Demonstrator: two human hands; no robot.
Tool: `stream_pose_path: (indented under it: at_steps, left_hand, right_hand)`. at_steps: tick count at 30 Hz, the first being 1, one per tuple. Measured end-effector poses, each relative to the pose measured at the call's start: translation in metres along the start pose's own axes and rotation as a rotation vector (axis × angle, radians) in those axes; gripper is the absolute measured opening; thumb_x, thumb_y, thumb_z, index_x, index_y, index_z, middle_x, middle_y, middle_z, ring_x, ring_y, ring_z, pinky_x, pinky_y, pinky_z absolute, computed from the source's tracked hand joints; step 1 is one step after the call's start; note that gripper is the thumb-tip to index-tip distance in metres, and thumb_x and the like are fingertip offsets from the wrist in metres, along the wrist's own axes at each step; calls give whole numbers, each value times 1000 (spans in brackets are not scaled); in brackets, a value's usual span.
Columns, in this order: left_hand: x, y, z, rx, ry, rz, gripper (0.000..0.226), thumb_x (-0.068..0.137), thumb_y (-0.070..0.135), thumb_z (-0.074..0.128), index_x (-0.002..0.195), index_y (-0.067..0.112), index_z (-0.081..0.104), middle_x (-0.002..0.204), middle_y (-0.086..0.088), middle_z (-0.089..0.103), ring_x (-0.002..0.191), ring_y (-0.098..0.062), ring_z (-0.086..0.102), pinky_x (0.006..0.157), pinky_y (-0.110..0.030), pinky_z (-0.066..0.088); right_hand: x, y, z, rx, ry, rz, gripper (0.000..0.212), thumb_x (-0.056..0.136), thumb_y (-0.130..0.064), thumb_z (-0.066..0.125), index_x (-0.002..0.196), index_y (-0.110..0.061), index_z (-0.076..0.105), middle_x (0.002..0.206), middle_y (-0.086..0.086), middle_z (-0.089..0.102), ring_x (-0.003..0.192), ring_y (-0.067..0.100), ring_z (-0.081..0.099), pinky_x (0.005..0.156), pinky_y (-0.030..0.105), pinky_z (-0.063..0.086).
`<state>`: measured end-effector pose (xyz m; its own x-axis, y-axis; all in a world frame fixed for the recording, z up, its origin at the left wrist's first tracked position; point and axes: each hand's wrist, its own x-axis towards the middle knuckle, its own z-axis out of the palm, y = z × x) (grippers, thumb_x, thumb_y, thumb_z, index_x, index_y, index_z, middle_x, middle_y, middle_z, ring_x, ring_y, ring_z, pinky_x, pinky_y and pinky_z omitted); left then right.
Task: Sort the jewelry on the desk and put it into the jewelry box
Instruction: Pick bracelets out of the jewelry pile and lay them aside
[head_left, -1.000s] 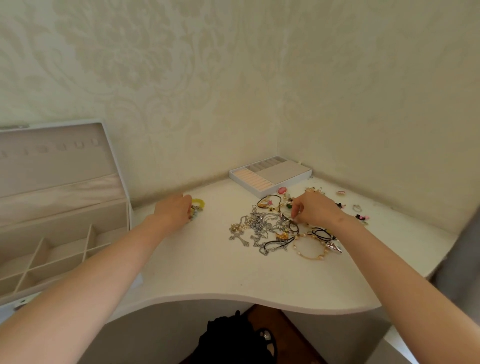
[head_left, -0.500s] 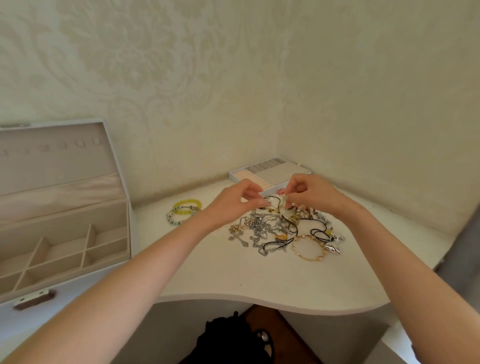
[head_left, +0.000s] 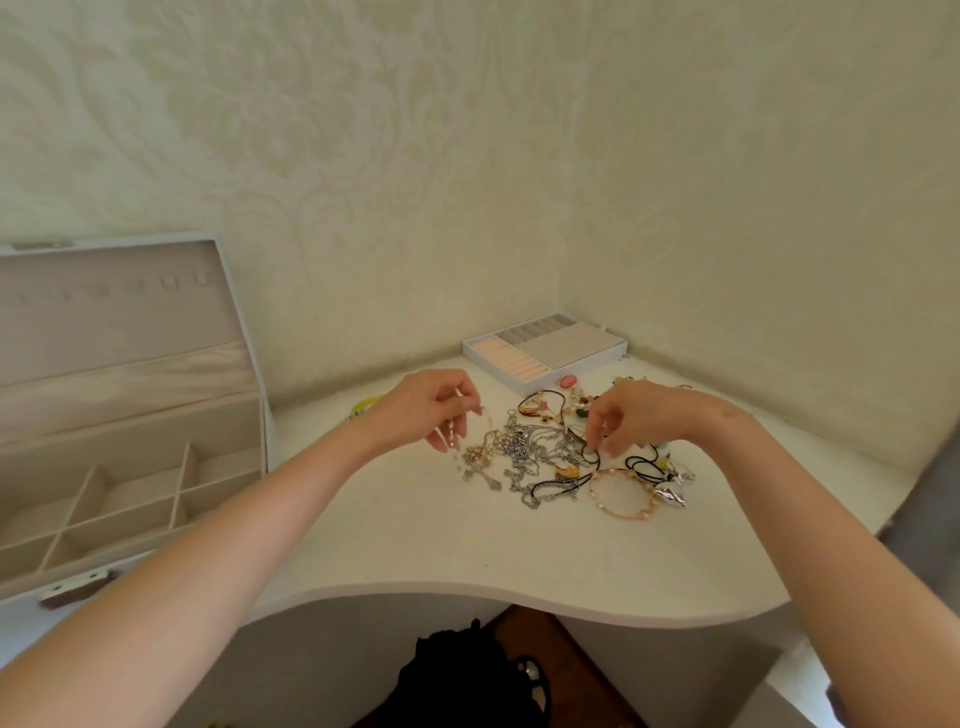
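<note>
A tangle of jewelry (head_left: 540, 454) lies on the white desk (head_left: 415, 545): silver chains, black cords and small pendants. My left hand (head_left: 426, 410) hovers at the pile's left edge, its fingers curled and pinching a thin pale beaded strand (head_left: 453, 434) that hangs down. My right hand (head_left: 644, 415) is over the pile's right side, fingertips pinching a black cord (head_left: 592, 451). A gold bead bracelet (head_left: 621, 493) and a silver heart pendant (head_left: 672, 491) lie in front of it. The open jewelry box (head_left: 130, 415), with empty compartments, stands at the left.
A removable ring tray (head_left: 545, 349) sits in the back corner, a pink brooch (head_left: 568, 382) beside it. A yellow bracelet (head_left: 366, 402) peeks out behind my left hand. Walls close in behind and to the right. A dark bag (head_left: 457, 675) lies under the desk.
My left hand left the yellow bracelet and met my right hand above the pile. Both hands have since moved apart and down, the left carrying the pale beaded strand leftward.
</note>
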<state>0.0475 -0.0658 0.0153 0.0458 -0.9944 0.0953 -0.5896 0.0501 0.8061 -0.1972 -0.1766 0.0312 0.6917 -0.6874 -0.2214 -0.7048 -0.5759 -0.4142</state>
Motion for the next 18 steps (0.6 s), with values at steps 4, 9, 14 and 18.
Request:
stream_pose_path:
  at_steps: [4, 9, 14, 18]
  left_hand:
    - [-6, -12, -22, 209, -103, -89, 16, 95, 13, 52, 82, 16, 60, 64, -2, 60, 50, -9, 57, 49, -19, 48]
    - [-9, -33, -41, 359, -42, -145, 20, 92, 11, 55, 76, 21, 61, 64, 1, 60, 49, -9, 53, 47, -15, 41]
    - [-8, -47, -50, 401, 129, -152, 8, 88, 12, 63, 81, 17, 63, 70, 5, 61, 55, -11, 54, 52, -21, 43]
    - [-2, -56, -53, 460, 217, -192, 7, 86, 8, 63, 89, 15, 65, 80, -3, 59, 63, -17, 54, 58, -25, 43]
  right_hand:
    - [-1, 0, 4, -115, -41, 54, 14, 75, -15, 76, 84, -22, 68, 75, -12, 51, 69, 4, 46, 62, 20, 35]
    - [2, 4, 10, -100, -36, 59, 18, 75, -13, 76, 72, -23, 63, 67, -14, 52, 65, 0, 45, 58, 18, 31]
    - [4, 7, 12, -81, -35, 56, 17, 77, -13, 75, 72, -23, 63, 67, -14, 55, 64, 1, 47, 59, 18, 33]
    - [4, 8, 13, -107, -37, 52, 16, 80, -14, 72, 73, -24, 62, 71, -12, 58, 67, 2, 52, 61, 16, 37]
